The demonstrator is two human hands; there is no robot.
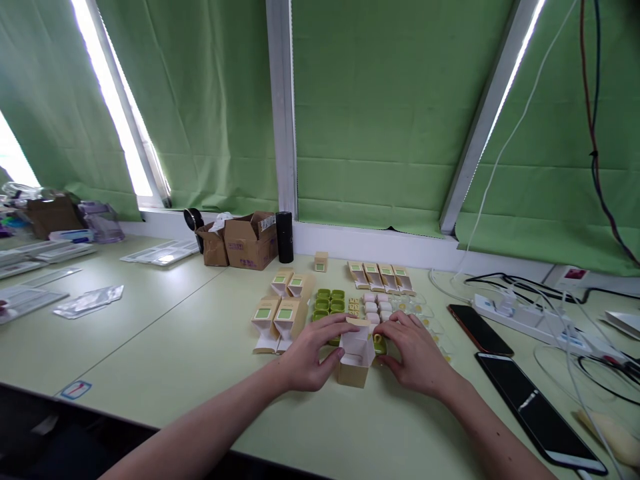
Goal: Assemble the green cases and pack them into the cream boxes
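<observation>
Left hand [314, 352] grips the open box [353, 375], right hand [414, 351] pinching a green container [381, 347] at the box's two o'clock!

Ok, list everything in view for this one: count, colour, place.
Handled box: one, cream, front centre
Green piece: one, green, right of handled box
Green cups: several, green, behind handled box
Small pieces: several, yellowish, right of cups
Short cylinders: several, pale pink, centre
Clear items: several, yellow-centred, right of cylinders
Other cartons: nine, cream, four left, five back
Cardboard boxes: two, brown, back left
Tube: one, black, beside them
Phones: two, black-screened, right
Power strip: one, white, right
Cables: several, mixed colours, right
Blinds: several, green, behind
Table: pale green, below
Flat packs: several, pale, left
Left hand: one, handled box's left
Right hand: one, at green piece
</observation>
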